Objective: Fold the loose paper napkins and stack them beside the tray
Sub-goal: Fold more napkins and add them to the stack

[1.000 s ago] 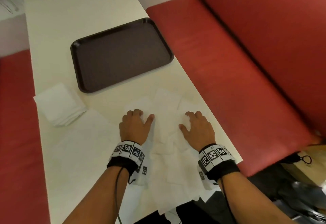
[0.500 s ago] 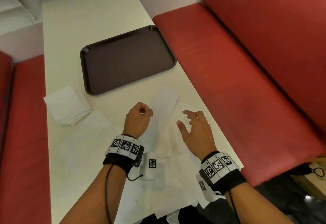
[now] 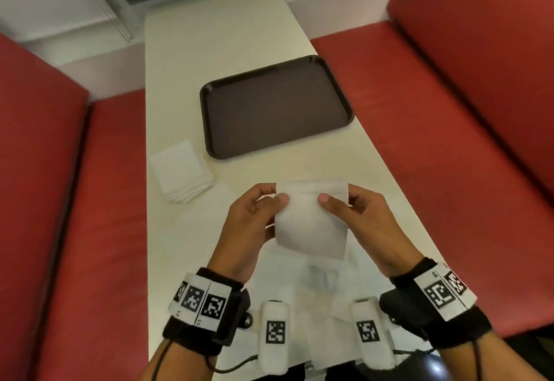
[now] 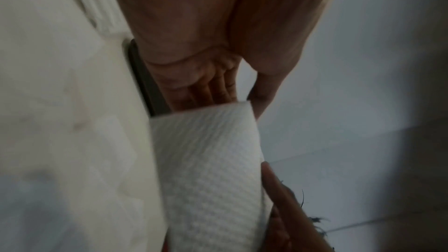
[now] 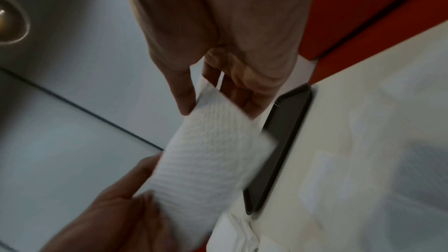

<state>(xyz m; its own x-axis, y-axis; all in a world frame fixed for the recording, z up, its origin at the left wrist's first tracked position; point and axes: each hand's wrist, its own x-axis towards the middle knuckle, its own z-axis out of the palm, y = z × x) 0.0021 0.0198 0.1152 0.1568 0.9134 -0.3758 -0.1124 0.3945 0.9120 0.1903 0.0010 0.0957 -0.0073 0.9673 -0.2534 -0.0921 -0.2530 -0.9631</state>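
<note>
A white paper napkin (image 3: 311, 221) hangs in the air above the table, held by its two upper corners. My left hand (image 3: 254, 212) pinches the left corner between thumb and fingers; my right hand (image 3: 356, 212) pinches the right corner. The wrist views show the textured napkin (image 4: 208, 170) (image 5: 208, 160) stretched between both hands. A stack of folded napkins (image 3: 181, 171) lies left of the dark brown tray (image 3: 275, 108). Several loose napkins (image 3: 317, 296) lie spread on the table under my hands.
The cream table (image 3: 215, 42) is narrow, with red bench seats (image 3: 90, 230) on both sides and a red backrest (image 3: 479, 66) at the right. A wall and window frame close the far end.
Both hands left the flat napkins on the table, picked one up and now hold it raised by its top corners. The camera view tilted up and shifted.
</note>
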